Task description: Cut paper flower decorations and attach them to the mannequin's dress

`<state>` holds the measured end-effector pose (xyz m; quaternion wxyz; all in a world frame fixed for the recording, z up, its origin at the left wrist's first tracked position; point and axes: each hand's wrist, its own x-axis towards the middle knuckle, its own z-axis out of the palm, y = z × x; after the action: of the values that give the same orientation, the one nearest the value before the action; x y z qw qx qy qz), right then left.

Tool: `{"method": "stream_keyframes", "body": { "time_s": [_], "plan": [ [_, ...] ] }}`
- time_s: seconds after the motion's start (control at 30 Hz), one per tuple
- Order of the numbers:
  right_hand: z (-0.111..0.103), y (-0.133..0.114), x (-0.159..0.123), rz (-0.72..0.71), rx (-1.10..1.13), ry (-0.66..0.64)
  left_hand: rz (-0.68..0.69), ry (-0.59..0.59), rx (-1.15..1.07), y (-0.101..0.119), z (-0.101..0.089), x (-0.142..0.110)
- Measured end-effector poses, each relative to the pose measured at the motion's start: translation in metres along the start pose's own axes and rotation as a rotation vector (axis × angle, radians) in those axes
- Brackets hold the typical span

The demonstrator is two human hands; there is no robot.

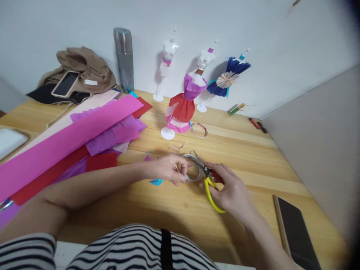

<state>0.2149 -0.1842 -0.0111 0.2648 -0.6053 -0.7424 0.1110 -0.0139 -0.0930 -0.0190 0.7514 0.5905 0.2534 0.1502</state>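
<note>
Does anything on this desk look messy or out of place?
Slightly messy: small blue and purple scraps lie scattered around the left hand on the wooden tabletop, apart from the colored sheets, which overlap at uneven angles. No spill shows.

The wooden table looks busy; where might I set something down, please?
Bare tabletop lies between the right hand, dark device and grey partition; another patch separates left forearm and striped shirt. Coloured paper crowds the left; dress forms line the back.

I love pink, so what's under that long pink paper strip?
From under the pink strip, purple paper and red paper poke out on the near side, pale paper on the far side. Whatever lies fully beneath is covered, so I can't tell.
</note>
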Motion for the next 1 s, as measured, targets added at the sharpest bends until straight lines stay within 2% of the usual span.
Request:
{"method": "stream_keyframes", "body": {
  "time_s": [0.07, 0.13, 0.23, 0.3, 0.57, 0.77, 0.87, 1.0],
  "plan": [
    [0.002, 0.003, 0.001, 0.060, 0.081, -0.011, -0.066, -0.035, -0.009, 0.004, 0.001, -0.001],
    [0.005, 0.006, 0.002, 0.102, 0.130, -0.016, -0.077, 0.002, 0.012, 0.007, 0.000, -0.001],
    [0.008, 0.008, 0.003, 0.119, 0.143, 0.008, -0.046, 0.195, 0.050, 0.011, -0.002, 0.001],
    [0.007, 0.007, 0.005, 0.087, 0.118, 0.040, -0.043, 0.276, 0.066, 0.012, -0.004, 0.002],
    [-0.011, -0.013, 0.012, -0.150, 0.041, 0.057, 0.060, 0.200, -0.116, 0.022, -0.014, -0.002],
    [-0.011, -0.012, 0.012, -0.261, -0.088, 0.145, 0.134, 0.296, -0.167, 0.029, -0.017, -0.005],
    [-0.010, -0.012, 0.014, -0.334, -0.188, 0.137, 0.164, 0.309, -0.203, 0.038, -0.019, -0.008],
    [-0.012, -0.019, 0.019, -0.380, -0.317, 0.088, 0.238, 0.338, -0.033, 0.051, -0.015, -0.015]
  ]
}}
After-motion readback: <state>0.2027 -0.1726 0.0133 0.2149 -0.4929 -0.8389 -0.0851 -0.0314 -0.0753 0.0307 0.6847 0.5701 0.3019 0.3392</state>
